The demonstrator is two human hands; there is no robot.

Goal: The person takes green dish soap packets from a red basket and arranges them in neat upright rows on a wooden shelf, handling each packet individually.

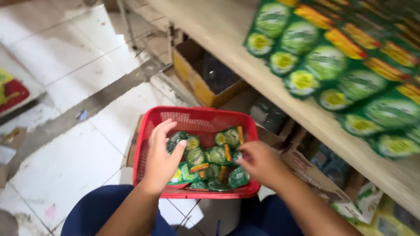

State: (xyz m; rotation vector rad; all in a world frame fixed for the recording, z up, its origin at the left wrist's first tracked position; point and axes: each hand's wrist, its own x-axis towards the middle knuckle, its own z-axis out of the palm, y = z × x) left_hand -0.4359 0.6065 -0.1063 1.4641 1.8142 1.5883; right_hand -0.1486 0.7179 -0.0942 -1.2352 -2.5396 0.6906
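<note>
A red plastic basket (pixel 151 126) sits on a flattened cardboard sheet on the floor, filled with several small green packets (pixel 218 154). My left hand (pixel 161 158) reaches into the basket's left side with fingers spread over the packets, touching them. My right hand (pixel 261 162) hovers over the basket's right side, blurred, its fingertips at a green packet; whether it grips one I cannot tell.
A wooden shelf (pixel 245 48) runs along the right, stacked with rows of matching green packets (pixel 350 70). Under it stand an open cardboard box (pixel 192 78) and other cartons (pixel 315 175). White floor tiles (pixel 65 161) lie to the left. My dark blue trouser legs (pixel 96 214) frame the bottom.
</note>
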